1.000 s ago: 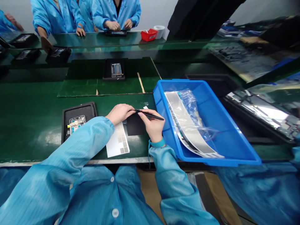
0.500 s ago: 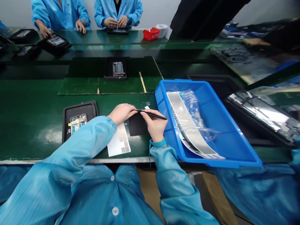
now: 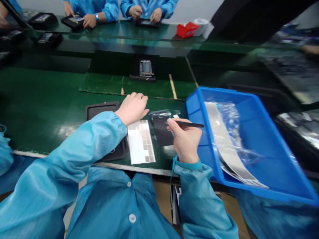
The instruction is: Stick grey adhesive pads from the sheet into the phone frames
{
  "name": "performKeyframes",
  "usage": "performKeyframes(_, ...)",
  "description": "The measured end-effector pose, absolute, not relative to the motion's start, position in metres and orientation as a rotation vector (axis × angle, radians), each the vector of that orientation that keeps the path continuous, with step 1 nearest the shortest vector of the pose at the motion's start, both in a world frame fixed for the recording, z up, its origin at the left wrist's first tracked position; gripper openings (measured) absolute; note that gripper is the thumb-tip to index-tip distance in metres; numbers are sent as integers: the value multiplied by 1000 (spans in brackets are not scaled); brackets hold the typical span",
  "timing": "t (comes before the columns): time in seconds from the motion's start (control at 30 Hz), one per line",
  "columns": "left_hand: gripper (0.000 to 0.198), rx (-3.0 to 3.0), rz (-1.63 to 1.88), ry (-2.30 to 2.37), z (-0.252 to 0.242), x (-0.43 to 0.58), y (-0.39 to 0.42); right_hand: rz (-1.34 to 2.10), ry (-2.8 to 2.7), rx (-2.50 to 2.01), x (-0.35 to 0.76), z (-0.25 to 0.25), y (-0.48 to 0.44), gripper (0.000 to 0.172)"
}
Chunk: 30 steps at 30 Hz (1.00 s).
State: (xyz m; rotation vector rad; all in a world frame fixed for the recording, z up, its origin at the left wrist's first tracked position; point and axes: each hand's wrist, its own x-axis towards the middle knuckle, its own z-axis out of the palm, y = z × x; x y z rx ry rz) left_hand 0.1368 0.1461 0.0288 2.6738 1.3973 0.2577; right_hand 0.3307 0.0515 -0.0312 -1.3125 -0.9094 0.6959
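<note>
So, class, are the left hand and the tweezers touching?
Apart: the head view shows the tweezers in the right hand, with a black sheet lying between them and the left hand.

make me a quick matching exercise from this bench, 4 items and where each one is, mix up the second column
Items:
1. slim black tweezers
2. white sheet with grey squares
3. blue plastic bin
4. small red box

Places:
a. on the far bench beside a white tape roll
b. on the green bench mat beside a dark film piece
c. pinched in the right hand
d. holding a silver strip and a clear plastic bag

Pairs: 1-c, 2-b, 3-d, 4-a
</note>
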Motion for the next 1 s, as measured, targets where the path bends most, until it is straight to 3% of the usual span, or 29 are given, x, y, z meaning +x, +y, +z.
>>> performKeyframes(0.17, 31, 2522, 355, 1598, 45, 18, 129, 1017, -1018, -1322, 258, -22, 55, 21)
performKeyframes(0.33, 24, 2339, 593, 1642, 5, -48, 87, 1221, -1173, -1302, 186, -18, 73, 20)
performKeyframes(0.6, 26, 2265, 904, 1479, -42, -57, 54, 1201, -1368, -1379, 149, -30, 94, 19)
performKeyframes(1.0, 37, 2259, 927, 1318, -49, -61, 57, 1173, -1396, -1427, 148, -29, 92, 19)
